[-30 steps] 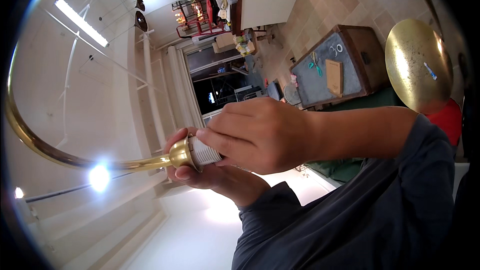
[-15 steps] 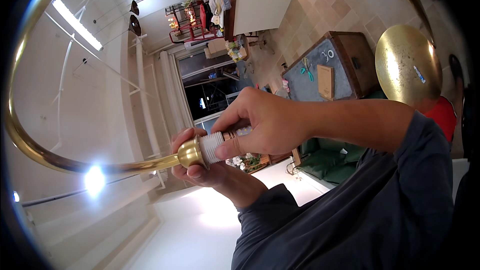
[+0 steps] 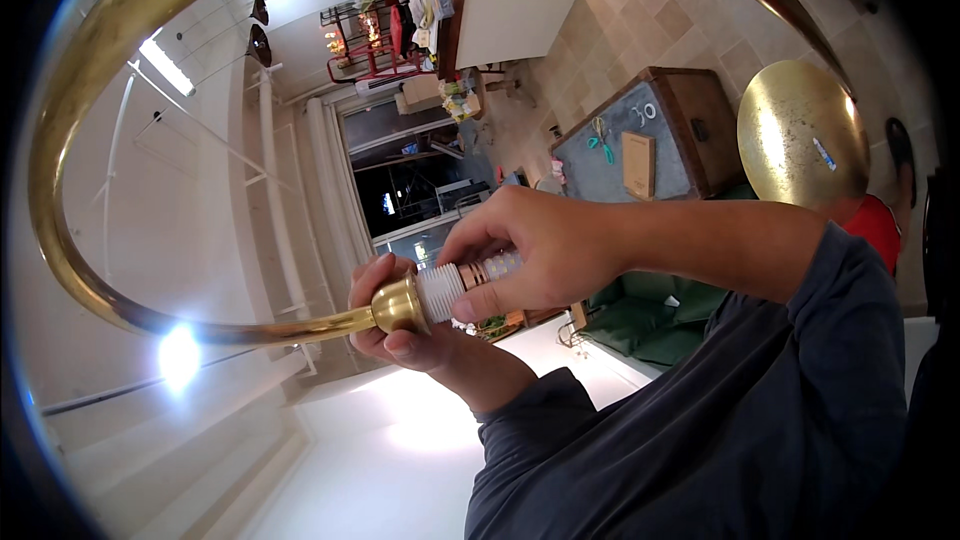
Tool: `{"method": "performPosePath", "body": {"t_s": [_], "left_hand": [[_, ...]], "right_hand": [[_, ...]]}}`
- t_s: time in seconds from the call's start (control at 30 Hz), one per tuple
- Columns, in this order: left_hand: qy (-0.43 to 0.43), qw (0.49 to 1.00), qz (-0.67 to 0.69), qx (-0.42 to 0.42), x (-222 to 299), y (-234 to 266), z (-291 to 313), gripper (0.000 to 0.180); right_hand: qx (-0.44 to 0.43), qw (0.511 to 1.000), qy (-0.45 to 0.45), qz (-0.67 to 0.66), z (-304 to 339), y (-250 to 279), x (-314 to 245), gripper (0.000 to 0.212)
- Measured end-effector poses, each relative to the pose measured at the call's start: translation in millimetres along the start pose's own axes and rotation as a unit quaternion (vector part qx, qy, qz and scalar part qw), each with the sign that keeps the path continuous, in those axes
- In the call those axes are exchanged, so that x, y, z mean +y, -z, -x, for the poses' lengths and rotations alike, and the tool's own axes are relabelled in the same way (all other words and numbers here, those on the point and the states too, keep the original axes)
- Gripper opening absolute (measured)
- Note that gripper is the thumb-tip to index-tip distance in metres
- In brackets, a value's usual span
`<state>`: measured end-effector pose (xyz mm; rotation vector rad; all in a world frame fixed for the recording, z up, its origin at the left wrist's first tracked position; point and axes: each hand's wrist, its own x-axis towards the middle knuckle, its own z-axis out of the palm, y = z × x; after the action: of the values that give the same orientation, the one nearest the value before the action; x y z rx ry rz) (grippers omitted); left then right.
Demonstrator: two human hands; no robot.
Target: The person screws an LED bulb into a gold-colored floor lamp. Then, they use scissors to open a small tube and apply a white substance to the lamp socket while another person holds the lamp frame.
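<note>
A curved brass tube [image 3: 75,280] sweeps around the left side and ends in a small brass cup [image 3: 398,302]. Set in the cup is a white threaded lamp holder [image 3: 438,292]. My left hand [image 3: 425,345] wraps the cup from behind and below, its thumb on the near side. A light bulb [image 3: 502,265] with rows of small yellowish chips and a copper-coloured base [image 3: 472,276] is in my right hand [image 3: 540,250], between thumb and fingers. The bulb's base meets the mouth of the holder; how deep it sits is hidden.
A round brass plate [image 3: 805,130] carries a small blue-and-white item. A trunk-like table [image 3: 680,130] holds a brown box [image 3: 638,165], teal-handled scissors [image 3: 602,142] and a white ring. Green cushions [image 3: 650,320] lie behind my arm. A lit lamp [image 3: 180,358] glares beside the tube.
The holder, cup and both hands have shifted slightly right. The tube's upper curve looms larger, and more of the bulb shows. Both hands keep their hold.
</note>
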<state>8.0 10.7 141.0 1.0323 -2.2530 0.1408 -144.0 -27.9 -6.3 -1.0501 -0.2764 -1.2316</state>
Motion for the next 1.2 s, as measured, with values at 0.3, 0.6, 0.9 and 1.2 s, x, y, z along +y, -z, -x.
{"method": "performPosePath", "body": {"t_s": [0.3, 0.6, 0.9, 1.2], "left_hand": [[-0.015, 1.000, -0.013, 0.014, 2.6, -4.4, -0.1, 0.086], [-0.004, 1.000, -0.024, 0.003, 6.2, -3.8, -0.4, 0.086], [0.013, 0.998, -0.040, 0.042, 10.4, -0.4, 2.2, 0.089], [0.021, 0.999, -0.019, 0.037, 10.7, 8.6, 5.6, 0.090]], "right_hand": [[0.013, 0.998, 0.053, 0.023, 5.1, 3.0, -3.4, 0.058], [0.006, 0.996, 0.063, 0.065, 4.1, 4.1, -4.2, 0.060], [-0.006, 0.997, 0.028, 0.076, -0.7, 3.6, -13.6, 0.061], [-0.025, 0.995, 0.011, 0.093, -2.3, 5.8, -21.1, 0.059]]}}
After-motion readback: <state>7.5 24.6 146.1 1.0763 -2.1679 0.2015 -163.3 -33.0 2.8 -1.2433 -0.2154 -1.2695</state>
